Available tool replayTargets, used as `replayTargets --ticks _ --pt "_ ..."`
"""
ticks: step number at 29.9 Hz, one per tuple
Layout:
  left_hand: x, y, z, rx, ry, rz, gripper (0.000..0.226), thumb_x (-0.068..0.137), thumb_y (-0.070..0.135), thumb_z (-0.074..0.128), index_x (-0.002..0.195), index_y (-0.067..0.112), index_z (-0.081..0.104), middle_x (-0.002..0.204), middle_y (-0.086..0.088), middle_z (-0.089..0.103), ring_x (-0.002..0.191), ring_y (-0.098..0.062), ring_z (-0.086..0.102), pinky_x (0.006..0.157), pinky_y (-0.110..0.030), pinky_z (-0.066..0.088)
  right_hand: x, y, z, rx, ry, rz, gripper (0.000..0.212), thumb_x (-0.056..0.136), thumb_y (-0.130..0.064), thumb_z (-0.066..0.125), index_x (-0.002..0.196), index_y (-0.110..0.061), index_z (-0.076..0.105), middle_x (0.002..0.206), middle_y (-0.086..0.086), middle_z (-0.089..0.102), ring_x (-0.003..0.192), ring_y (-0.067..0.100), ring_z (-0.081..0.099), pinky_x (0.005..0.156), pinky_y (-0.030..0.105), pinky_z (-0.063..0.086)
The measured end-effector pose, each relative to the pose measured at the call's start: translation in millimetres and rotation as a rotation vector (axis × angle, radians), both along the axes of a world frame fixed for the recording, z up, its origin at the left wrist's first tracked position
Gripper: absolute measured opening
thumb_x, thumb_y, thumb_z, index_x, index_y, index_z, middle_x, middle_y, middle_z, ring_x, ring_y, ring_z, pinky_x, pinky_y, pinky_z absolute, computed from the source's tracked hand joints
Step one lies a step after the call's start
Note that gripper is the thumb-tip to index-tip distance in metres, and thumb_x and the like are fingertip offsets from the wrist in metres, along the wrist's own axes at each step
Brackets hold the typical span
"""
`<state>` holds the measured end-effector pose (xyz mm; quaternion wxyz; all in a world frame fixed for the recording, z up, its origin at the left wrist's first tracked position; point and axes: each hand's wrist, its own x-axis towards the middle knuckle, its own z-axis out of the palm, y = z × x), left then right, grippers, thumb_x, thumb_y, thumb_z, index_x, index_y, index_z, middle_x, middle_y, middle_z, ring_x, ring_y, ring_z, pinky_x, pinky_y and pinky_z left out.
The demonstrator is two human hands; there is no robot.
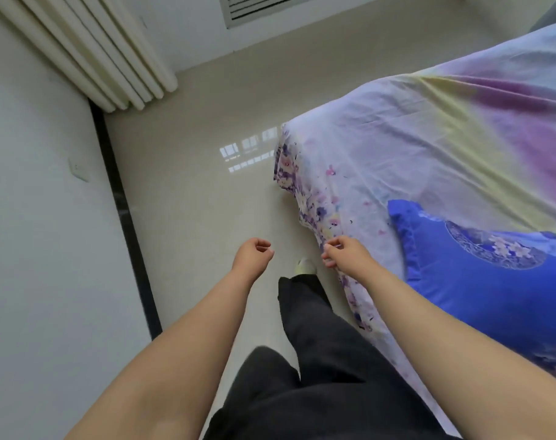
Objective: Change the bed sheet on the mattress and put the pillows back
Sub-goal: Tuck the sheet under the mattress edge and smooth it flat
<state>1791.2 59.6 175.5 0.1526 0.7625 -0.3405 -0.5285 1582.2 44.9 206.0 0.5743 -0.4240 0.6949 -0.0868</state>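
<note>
Right hand (344, 250) pinching floral sheet (381, 147) edge beside blue pillow (479, 262); left hand (254, 252) hanging loosely curled, holding nothing.

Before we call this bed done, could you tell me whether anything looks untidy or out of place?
The floral sheet lies wrinkled, with creases fanning from the far corner. Otherwise the blue pillow is on the bed and nothing stands out.

We see soft, bright daylight; window glare (248, 150) gleams on the glossy floor tiles (187, 217), with wide-angle bending and slight blur at the edges.
</note>
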Motion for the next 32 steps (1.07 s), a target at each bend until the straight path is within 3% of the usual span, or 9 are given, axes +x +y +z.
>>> replayTargets --ticks 4,8,11,14,17,19,22,26,32 --pt "1.7 -87.5 -12.5 0.031 0.004 0.007 0.022 0.091 0.019 0.059 0.112 0.011 0.060 0.101 -0.001 0.059 0.093 -0.017 0.056 0.081 -0.027 0.043 4.1 -95.7 -3.8 0.004 0.045 0.034 0.011 0.097 -0.023 0.048 0.099 -0.014 0.055 0.090 0.001 0.064 0.078 0.019 0.063 0.065 0.023 0.049" --pt "10.7 -164.3 -31.5 0.040 -0.054 -0.057 0.021 0.093 0.028 0.056 0.105 0.011 0.062 0.095 0.001 0.060 0.090 -0.018 0.057 0.079 -0.027 0.042 12.2 -172.9 -15.1 0.005 0.064 -0.016 0.010 0.097 -0.024 0.048 0.097 -0.017 0.055 0.087 -0.002 0.065 0.076 0.018 0.064 0.079 0.038 0.052" --pt "21.2 -223.6 -58.5 0.042 -0.125 -0.125 0.036 0.099 0.038 0.042 0.093 0.008 0.061 0.090 -0.006 0.063 0.089 -0.026 0.059 0.077 -0.031 0.043 26.3 -220.8 -36.8 0.030 0.072 -0.054 0.011 0.097 -0.022 0.047 0.101 -0.015 0.055 0.085 -0.003 0.065 0.075 0.019 0.063 0.069 0.031 0.050" --pt "32.1 -281.3 -89.9 0.067 -0.120 -0.169 0.042 0.102 0.039 0.034 0.099 0.007 0.061 0.094 -0.005 0.061 0.088 -0.023 0.054 0.076 -0.028 0.038 46.1 -268.5 -70.6 0.036 0.116 -0.043 0.015 0.096 -0.025 0.048 0.103 -0.015 0.057 0.091 0.001 0.067 0.082 0.022 0.066 0.062 0.027 0.046" --pt "46.5 -334.6 -124.2 0.096 -0.109 -0.274 0.033 0.100 0.038 0.040 0.098 0.012 0.060 0.094 -0.002 0.060 0.090 -0.023 0.055 0.075 -0.027 0.038 70.0 -313.2 -108.8 0.032 0.191 -0.049 0.008 0.094 -0.028 0.049 0.095 -0.026 0.056 0.096 -0.001 0.067 0.093 0.022 0.065 0.077 0.032 0.050" --pt "58.8 -369.8 -146.0 0.107 -0.116 -0.338 0.029 0.097 0.036 0.047 0.108 0.014 0.063 0.103 -0.001 0.063 0.099 -0.022 0.058 0.083 -0.028 0.042 91.5 -344.3 -129.8 0.008 0.315 0.027 0.015 0.093 -0.027 0.047 0.101 -0.025 0.060 0.099 -0.003 0.064 0.099 0.021 0.060 0.081 0.032 0.048" --pt "73.6 -415.5 -176.3 0.104 -0.106 -0.391 0.024 0.094 0.033 0.052 0.109 0.018 0.064 0.109 0.001 0.066 0.103 -0.019 0.060 0.084 -0.027 0.043 124.4 -395.8 -156.2 -0.106 0.572 0.233 0.023 0.093 -0.023 0.041 0.104 -0.019 0.061 0.105 0.005 0.064 0.101 0.030 0.057 0.069 0.031 0.040" --pt "80.7 -448.5 -209.0 0.170 -0.047 -0.382 0.022 0.094 0.027 0.054 0.111 0.019 0.064 0.110 0.001 0.065 0.105 -0.018 0.059 0.091 -0.029 0.046 152.7 -462.2 -191.1 -0.260 0.714 0.469 0.031 0.092 -0.016 0.043 0.119 -0.017 0.057 0.114 0.006 0.060 0.107 0.030 0.049 0.080 0.036 0.038" --pt "52.9 -496.0 -253.9 0.483 0.239 0.004 0.025 0.101 0.033 0.040 0.096 0.015 0.056 0.098 -0.005 0.058 0.091 -0.023 0.054 0.075 -0.030 0.046 157.9 -549.9 -255.1 -0.169 0.819 0.700 0.029 0.090 -0.019 0.049 0.118 -0.013 0.054 0.120 0.008 0.056 0.115 0.029 0.047 0.088 0.035 0.035"
